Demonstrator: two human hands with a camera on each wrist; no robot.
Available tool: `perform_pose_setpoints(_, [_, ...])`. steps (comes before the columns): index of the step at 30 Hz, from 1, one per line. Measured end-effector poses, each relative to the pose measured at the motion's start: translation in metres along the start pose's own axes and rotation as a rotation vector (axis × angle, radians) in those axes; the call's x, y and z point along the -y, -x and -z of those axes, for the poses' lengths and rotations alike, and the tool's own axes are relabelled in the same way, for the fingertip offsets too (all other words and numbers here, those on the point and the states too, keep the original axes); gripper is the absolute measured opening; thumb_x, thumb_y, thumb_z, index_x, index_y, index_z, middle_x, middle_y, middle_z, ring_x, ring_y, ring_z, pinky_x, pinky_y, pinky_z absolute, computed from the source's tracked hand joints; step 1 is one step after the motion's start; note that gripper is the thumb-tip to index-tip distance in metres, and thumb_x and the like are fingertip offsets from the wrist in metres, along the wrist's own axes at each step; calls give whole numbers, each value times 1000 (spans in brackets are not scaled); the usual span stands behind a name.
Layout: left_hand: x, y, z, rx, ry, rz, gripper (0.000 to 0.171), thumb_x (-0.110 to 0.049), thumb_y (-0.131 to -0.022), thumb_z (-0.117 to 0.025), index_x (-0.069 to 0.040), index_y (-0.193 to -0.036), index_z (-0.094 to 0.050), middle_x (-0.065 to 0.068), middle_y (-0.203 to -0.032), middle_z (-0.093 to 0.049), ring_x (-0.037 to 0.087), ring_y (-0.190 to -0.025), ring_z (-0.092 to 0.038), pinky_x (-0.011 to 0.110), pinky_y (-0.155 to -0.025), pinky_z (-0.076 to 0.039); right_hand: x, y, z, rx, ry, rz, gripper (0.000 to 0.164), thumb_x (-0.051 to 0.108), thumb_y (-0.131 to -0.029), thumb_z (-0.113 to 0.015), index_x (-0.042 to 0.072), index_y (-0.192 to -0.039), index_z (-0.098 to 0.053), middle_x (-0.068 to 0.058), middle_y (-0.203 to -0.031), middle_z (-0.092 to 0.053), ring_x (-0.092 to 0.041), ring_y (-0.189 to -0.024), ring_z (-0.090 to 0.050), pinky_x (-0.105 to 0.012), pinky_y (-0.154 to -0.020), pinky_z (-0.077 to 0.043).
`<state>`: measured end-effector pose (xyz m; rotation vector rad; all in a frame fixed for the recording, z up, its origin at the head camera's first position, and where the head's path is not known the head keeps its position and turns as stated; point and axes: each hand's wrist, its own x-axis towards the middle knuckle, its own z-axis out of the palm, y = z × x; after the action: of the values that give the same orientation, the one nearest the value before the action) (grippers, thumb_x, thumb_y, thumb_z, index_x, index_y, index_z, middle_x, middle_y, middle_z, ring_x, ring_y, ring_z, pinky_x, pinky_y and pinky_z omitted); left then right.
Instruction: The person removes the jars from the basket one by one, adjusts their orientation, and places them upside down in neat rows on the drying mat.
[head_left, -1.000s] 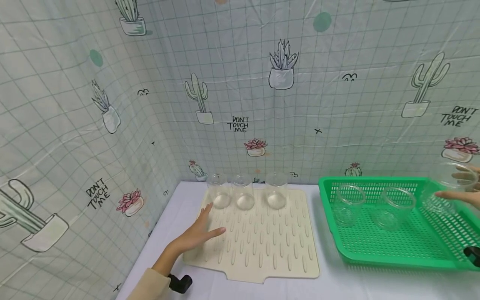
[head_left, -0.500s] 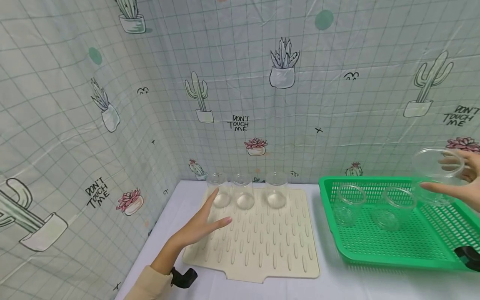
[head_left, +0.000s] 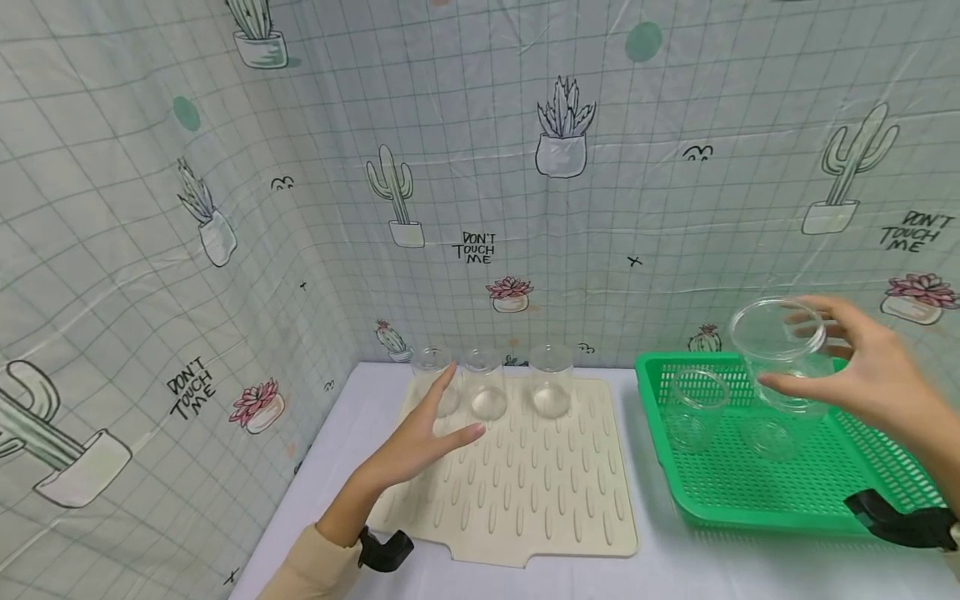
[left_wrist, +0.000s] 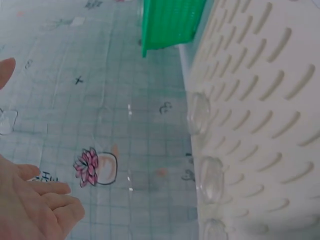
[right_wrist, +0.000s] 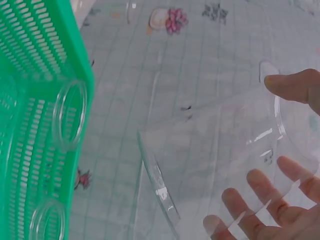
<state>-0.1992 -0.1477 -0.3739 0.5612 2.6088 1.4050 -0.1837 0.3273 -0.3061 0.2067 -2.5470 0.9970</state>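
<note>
My right hand (head_left: 873, 367) grips a clear plastic cup (head_left: 772, 354) above the green basket (head_left: 780, 523), thumb on the near side and fingers round the far side. In the right wrist view the held cup (right_wrist: 215, 150) looks see-through. Two more clear cups stand in the basket: one at the left (head_left: 697, 412), the other (head_left: 772, 440) partly hidden behind the held cup. Over the cream ridged mat (head_left: 525, 492), my left hand (head_left: 412, 442) is spread with nothing in it. Three clear cups line the mat's back edge; the left cup (head_left: 433, 379) is partly covered by my fingers.
Along the mat's back edge are the middle cup (head_left: 486, 387) and the right cup (head_left: 551, 387). A white-covered table (head_left: 652, 575) bears mat and basket. Printed grid curtains (head_left: 637, 208) close off the back and left side.
The right hand has lifted the cup up out of the basket's right part and carried it left. My left hand has moved slightly right and up, staying spread.
</note>
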Motion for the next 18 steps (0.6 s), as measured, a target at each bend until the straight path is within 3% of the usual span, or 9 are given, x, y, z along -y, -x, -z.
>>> perform_pose_setpoints(4, [-7, -5, -4, -9, -13, -4, 86, -57, -80, -61, -44, -143, -3, -18, -149, -8, 10, -137, -9, 54, -106, -19, 16, 0, -11, 29, 24, 43, 89, 19, -58, -88, 19, -135, -43, 0, -113, -47, -19, -100, -46, -32, -76, -40])
perform_pose_setpoints(8, [-16, -10, -9, -9, -1, -33, 87, -57, -80, -61, -42, -144, -4, -19, -148, -9, 10, -137, -10, 53, -106, -19, 29, 1, -22, 45, 22, 102, 91, 16, -57, -88, 13, -135, -43, -11, -119, -43, -39, -100, -44, -54, -72, -39])
perform_pose_setpoints(13, [-30, -16, -17, -15, 20, -89, 91, -56, -80, -62, -40, -145, 0, -21, -148, -6, 7, -136, -11, 52, -107, -20, 47, 0, -35, 46, 21, 203, 90, 14, -56, -89, 11, -134, -45, -13, -118, -44, -36, -96, -44, -45, -66, -41])
perform_pose_setpoints(18, [-52, -19, -23, -9, 85, -136, 93, -52, -80, -64, -35, -146, -1, -20, -149, -7, 7, -136, -14, 45, -107, -23, 63, -2, -49, 8, 41, 272, 87, 10, -53, -89, 17, -130, -50, -2, -112, -47, -14, -95, -42, -28, -68, -38])
